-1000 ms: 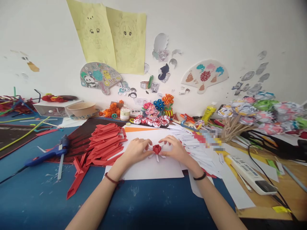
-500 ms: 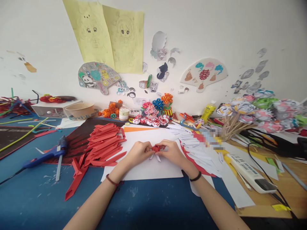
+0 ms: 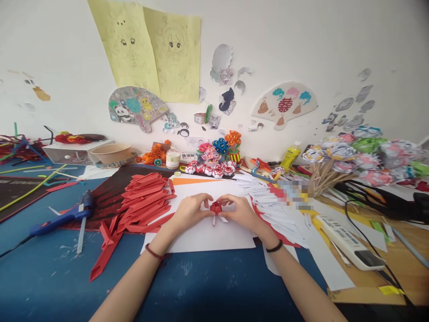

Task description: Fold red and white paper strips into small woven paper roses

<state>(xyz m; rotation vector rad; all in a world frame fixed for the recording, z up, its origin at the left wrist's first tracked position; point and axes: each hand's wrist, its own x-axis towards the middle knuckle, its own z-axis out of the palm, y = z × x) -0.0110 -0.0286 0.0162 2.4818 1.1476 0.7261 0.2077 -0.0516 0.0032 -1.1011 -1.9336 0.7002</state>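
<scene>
Between my two hands is a small folded red paper flower (image 3: 216, 207), with narrow white paper strips (image 3: 214, 220) sticking out below it. My left hand (image 3: 192, 212) curls around its left side, the thumb at the base and the fingers arched a little above. From the right, my right hand (image 3: 237, 212) grips the flower with bent fingers and thumb. Both hands are over white paper sheets (image 3: 201, 241). Folded red paper strips (image 3: 144, 201) are heaped to the left, and folded white strips (image 3: 271, 205) lie spread to the right.
A blue glue gun (image 3: 63, 221) lies far left on the blue mat (image 3: 187, 286). Behind the sheets stand finished red-and-white flowers (image 3: 214, 170) and a jar (image 3: 173, 158). On the right are a white power strip (image 3: 350, 243), its cord, and a paper bouquet (image 3: 335, 156).
The red flower has shifted slightly left and its face shows more. My left fingers have lifted and spread somewhat from it, while the forearms stay almost where they were.
</scene>
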